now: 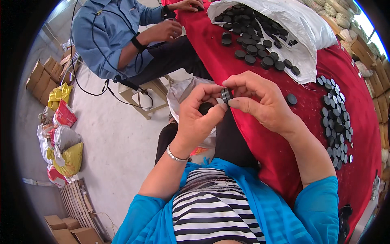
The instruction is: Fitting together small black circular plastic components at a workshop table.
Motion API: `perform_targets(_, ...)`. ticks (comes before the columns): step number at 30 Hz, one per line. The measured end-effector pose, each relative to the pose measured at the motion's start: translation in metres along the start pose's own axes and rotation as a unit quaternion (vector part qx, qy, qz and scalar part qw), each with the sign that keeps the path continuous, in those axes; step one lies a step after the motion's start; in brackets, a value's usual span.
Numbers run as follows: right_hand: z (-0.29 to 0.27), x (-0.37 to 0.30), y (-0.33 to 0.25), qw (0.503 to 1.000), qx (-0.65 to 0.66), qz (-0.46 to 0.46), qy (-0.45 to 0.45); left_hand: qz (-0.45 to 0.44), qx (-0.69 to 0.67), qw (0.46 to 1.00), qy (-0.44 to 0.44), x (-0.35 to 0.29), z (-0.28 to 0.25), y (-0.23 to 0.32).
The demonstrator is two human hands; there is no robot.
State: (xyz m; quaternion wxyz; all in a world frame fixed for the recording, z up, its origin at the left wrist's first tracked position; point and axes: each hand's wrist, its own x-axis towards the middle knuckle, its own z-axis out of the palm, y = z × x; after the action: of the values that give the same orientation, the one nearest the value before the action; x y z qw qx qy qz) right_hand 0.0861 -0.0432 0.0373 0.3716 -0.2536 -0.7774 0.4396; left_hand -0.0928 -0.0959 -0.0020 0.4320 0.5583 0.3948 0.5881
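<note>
Left hand point(196, 114) and right hand point(266, 101) together pinching one black disc point(226, 96); one-o'clock heap point(252, 50) apparently remaining, three-o'clock cluster point(336, 112) apparently finished

Bright light enters by a window point(371, 28) at the upper right, above stacked sacks point(335, 10) and boxes point(380, 83), while a pale floor point(122, 150) spreads left of the red-draped table point(276, 148), past a stool point(140, 96), to a grey wall point(40, 201) near bags point(70, 160), cartons point(42, 79) and slatted wood point(75, 197).

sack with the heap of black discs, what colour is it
The sack is white, best seen in the head view.
</note>
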Motion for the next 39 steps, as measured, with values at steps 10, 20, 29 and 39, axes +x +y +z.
perform_targets(10, -0.001, 0.002, -0.002, 0.985, -0.117, -0.124, -0.002, -0.115, -0.196, 0.974, -0.006, 0.002, -0.008, -0.008)
perform_targets(20, -0.003, 0.001, 0.008, 0.979, -0.158, -0.126, -0.020, -0.190, -0.297, 0.935, -0.017, 0.003, 0.015, -0.009)
perform_targets(29, 0.013, -0.001, 0.024, 0.965, -0.189, -0.178, -0.026, -0.208, -0.260, 0.941, 0.060, -0.002, 0.015, -0.018)
perform_targets(39, -0.038, -0.002, 0.000, 0.949, -0.306, -0.011, -0.078, -0.112, -0.198, 0.974, -0.007, 0.015, 0.004, -0.028)
